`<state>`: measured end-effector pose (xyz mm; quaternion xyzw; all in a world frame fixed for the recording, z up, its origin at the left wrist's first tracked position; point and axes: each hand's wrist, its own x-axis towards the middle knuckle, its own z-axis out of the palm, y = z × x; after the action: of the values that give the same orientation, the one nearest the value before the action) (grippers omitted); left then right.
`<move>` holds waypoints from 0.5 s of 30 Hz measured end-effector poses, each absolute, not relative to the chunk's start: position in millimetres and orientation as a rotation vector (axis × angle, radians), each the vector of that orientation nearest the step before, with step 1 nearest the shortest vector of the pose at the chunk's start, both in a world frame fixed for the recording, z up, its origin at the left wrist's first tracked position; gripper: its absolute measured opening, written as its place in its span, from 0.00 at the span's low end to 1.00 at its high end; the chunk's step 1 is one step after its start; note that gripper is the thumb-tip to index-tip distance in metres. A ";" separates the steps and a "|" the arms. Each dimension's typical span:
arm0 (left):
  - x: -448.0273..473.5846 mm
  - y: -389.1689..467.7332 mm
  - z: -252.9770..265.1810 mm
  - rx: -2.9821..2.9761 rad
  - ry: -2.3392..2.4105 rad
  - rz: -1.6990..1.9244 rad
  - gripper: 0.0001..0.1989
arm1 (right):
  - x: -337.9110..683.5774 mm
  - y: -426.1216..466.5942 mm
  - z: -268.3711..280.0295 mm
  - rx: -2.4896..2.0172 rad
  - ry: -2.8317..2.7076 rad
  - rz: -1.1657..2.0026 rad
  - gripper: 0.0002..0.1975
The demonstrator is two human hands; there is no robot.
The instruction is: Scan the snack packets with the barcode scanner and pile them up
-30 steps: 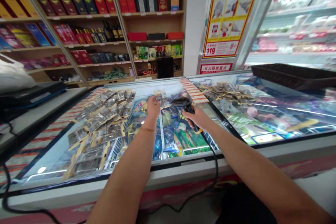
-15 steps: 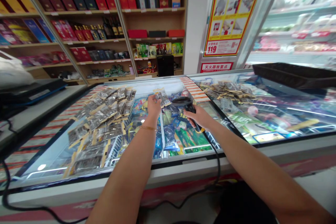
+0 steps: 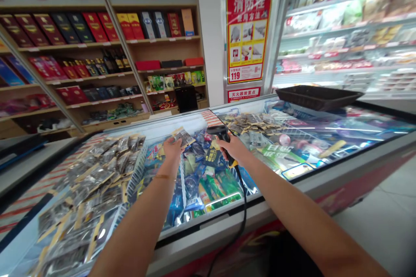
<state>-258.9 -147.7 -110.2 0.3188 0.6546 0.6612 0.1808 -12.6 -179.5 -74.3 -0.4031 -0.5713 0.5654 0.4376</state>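
Observation:
Over the glass top of a chest freezer (image 3: 208, 221), my left hand (image 3: 173, 147) pinches a small flat packet (image 3: 183, 137) with a tan edge and a printed label. My right hand (image 3: 235, 150) is wrapped round the handle of a black barcode scanner (image 3: 218, 130), whose head points toward that packet. From the handle a black cable (image 3: 244, 207) hangs over the freezer's front edge. Left of my left hand lies a large pile of similar packets (image 3: 104, 169) on the glass. A smaller packet pile (image 3: 253, 123) sits beyond my right hand.
Bagged frozen goods (image 3: 214, 181) show beneath the glass in wire baskets. A dark brown tray (image 3: 316, 97) rests at the far right. Shelves of boxes (image 3: 92, 26) stand behind, beside a red and yellow poster (image 3: 248, 37) and a lit display fridge (image 3: 344, 43).
The view has swung to the right and up, so the freezer, shelves and both hands sit further left in it. Both hands keep hold of the packet and the scanner.

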 end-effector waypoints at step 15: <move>5.8 -5.9 -54.8 1.081 1.393 1.543 0.24 | 172.2 -122.8 -33.1 -1.262 -1.121 1.132 0.11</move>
<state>5.8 -5.9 -54.8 0.4251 0.5478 0.6067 0.3886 172.2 -122.8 -33.1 -0.5279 -0.4689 0.4734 0.5267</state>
